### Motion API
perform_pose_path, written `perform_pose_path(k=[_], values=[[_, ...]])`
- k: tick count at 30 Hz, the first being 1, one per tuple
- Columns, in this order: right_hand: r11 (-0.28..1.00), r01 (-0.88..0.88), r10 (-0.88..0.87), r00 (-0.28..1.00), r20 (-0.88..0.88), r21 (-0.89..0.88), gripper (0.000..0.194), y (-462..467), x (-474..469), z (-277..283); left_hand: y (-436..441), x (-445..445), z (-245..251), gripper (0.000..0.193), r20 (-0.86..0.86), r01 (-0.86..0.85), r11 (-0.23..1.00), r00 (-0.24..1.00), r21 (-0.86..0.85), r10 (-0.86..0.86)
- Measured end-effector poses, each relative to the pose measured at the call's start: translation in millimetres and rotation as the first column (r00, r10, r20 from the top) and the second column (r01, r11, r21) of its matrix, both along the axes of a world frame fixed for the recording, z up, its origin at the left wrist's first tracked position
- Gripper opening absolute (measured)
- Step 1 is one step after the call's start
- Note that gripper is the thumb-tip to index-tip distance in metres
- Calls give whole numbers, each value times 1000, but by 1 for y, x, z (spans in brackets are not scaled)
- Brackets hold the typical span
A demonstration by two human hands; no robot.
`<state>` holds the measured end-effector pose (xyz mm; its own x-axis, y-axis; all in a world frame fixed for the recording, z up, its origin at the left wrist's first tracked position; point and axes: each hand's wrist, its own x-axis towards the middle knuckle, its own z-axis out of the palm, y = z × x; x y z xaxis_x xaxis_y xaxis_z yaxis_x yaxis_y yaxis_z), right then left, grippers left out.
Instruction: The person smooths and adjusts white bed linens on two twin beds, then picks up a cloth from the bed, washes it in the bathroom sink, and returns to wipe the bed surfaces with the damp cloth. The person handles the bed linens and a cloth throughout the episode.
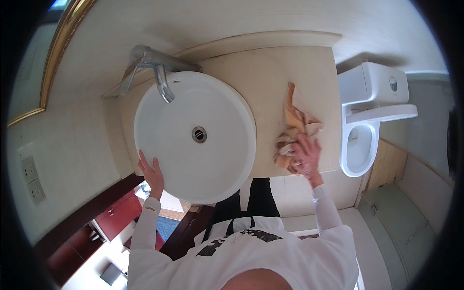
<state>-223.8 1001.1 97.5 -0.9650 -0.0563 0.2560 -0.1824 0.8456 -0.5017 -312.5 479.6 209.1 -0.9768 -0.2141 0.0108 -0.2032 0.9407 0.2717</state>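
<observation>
A crumpled cloth (295,119) in orange, brown and cream lies on the beige countertop (246,65). My right hand (306,154) presses on its near end, slightly blurred, with some fingers spread over the folds. Left of the cloth stands a round white vessel basin (224,108) with a metal drain (199,135) at its bottom. My left hand (152,174) rests against the basin's near left rim, fingers apart, gripping nothing. A chrome faucet (165,85) reaches over the far left part of the basin.
A white toilet (359,145) with its lid raised stands right of the counter. Wall sockets (32,179) and a gold-framed mirror (49,72) are on the left. A frosted glass door (402,224) is at the lower right. Red cabinets (119,214) show through a doorway.
</observation>
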Motion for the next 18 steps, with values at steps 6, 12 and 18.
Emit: perform_pose_path(k=[6,12,18], values=[[972,231,-234,939,-254,-41,42,53,-154,-15,-1,0,-2,65,3,-48,996,999,76,48],[744,-412,435,896,-87,-527,32,-118,-335,15,-3,-2,-2,63,17,-77,994,997,80,76],[944,-310,315,949,29,-115,41,-114,-328,-38,-4,0,0,62,11,-81,992,997,99,81]])
